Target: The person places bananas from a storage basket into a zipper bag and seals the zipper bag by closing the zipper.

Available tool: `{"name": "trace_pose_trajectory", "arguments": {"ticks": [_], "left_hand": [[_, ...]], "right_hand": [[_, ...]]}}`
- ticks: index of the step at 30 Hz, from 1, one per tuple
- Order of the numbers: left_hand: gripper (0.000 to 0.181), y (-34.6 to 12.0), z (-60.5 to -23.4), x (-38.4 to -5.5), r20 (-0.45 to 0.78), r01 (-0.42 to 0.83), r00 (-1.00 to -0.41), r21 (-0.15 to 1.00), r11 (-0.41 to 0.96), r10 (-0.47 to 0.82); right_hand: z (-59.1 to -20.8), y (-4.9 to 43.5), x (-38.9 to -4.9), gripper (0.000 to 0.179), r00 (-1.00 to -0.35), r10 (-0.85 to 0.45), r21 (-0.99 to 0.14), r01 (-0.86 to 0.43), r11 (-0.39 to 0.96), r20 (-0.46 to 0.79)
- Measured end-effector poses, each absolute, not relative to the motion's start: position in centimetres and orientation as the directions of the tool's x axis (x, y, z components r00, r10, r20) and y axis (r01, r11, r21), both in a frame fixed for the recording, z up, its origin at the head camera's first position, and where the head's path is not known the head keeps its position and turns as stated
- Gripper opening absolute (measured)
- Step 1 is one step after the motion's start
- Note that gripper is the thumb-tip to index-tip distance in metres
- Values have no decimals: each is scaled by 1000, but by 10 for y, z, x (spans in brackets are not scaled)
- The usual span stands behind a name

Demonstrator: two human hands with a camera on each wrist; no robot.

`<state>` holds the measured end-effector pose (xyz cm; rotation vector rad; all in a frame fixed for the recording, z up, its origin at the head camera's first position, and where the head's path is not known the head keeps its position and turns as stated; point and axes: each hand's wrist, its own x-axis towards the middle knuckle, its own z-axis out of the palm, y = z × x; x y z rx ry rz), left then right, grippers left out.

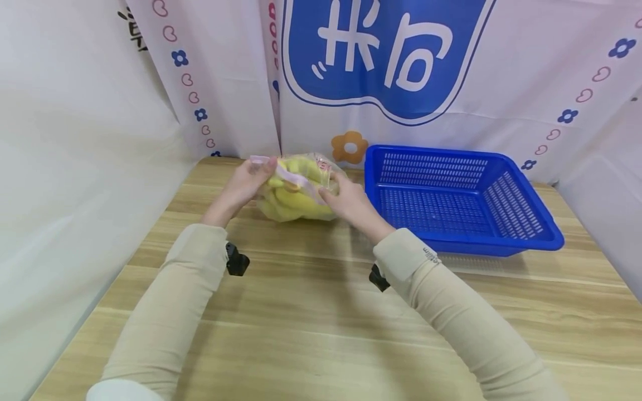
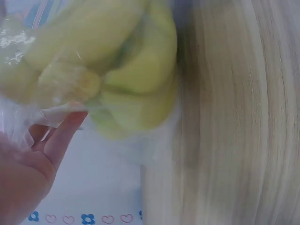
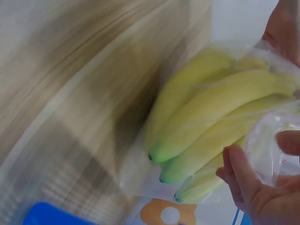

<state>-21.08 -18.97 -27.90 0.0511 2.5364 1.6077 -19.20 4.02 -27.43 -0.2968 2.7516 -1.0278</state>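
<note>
A clear plastic zip bag (image 1: 321, 209) with a bunch of yellow bananas (image 3: 206, 126) inside is at the back of the wooden table. A pale pink strip (image 1: 288, 174) runs along its mouth. My left hand (image 1: 251, 181) pinches one end of the strip between thumb and fingers. At the strip's other end my right hand (image 1: 348, 200) grips the bag's edge. In the right wrist view, the bananas' green tips point away from the right hand (image 3: 262, 192). The left wrist view has the left hand (image 2: 33, 171) under the bunch's stem end, holding crumpled plastic.
A blue slotted plastic basket (image 1: 463, 242) stands right of the bag, close to the right hand. Behind the table hangs a white printed cloth (image 1: 241, 111) with a blue sign. White sheeting (image 1: 65, 167) borders the left side. Each sleeve carries a small black wrist mount (image 1: 237, 260).
</note>
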Motion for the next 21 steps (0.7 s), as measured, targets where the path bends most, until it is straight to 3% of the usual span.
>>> {"name": "trace_pose_trajectory", "arguments": {"ticks": [5, 11, 17, 21], "left_hand": [[80, -199, -282, -210, -81, -51, -995, 911, 410, 57], [70, -213, -285, -212, -87, -41, -992, 914, 403, 96], [39, -224, -293, -213, -112, -56, -987, 908, 416, 112], [54, -230, -297, -212, -144, -78, -982, 900, 429, 125]], "right_hand": [[-281, 29, -194, 55, -963, -261, -641, -158, 751, -69], [-294, 22, -197, 55, -963, -267, -641, -179, 746, -42], [-311, 18, -198, 55, -948, -318, -638, -227, 736, -30], [-318, 16, -199, 56, -935, -356, -605, -287, 743, 6]]}}
